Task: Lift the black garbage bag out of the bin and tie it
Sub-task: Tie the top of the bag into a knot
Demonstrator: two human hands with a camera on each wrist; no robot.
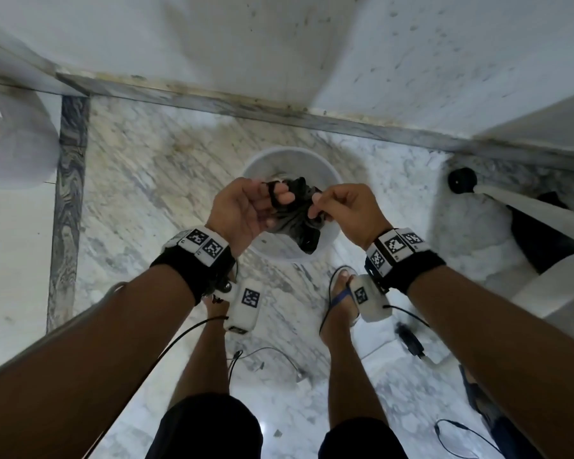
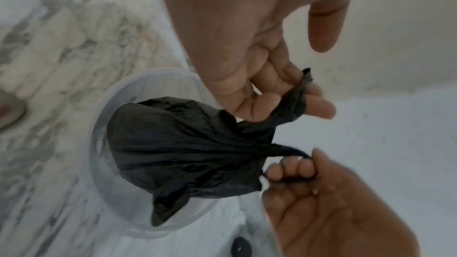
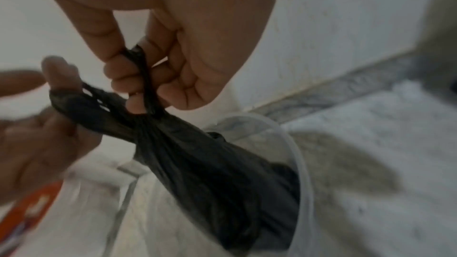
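Two hands (image 1: 242, 210) (image 1: 345, 210) pinch crumpled bag (image 1: 295, 220) — black.

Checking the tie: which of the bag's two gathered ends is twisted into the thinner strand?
The end pinched by the right hand is a thin cord; the left hand's end of the black garbage bag is a wider, flatter strip.

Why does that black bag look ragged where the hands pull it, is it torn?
Possibly. In the right wrist view, the black garbage bag shows small light gaps in the strip stretched over the left hand, like holes or tears; blur prevents certainty. Nothing looks spilled around the bin.
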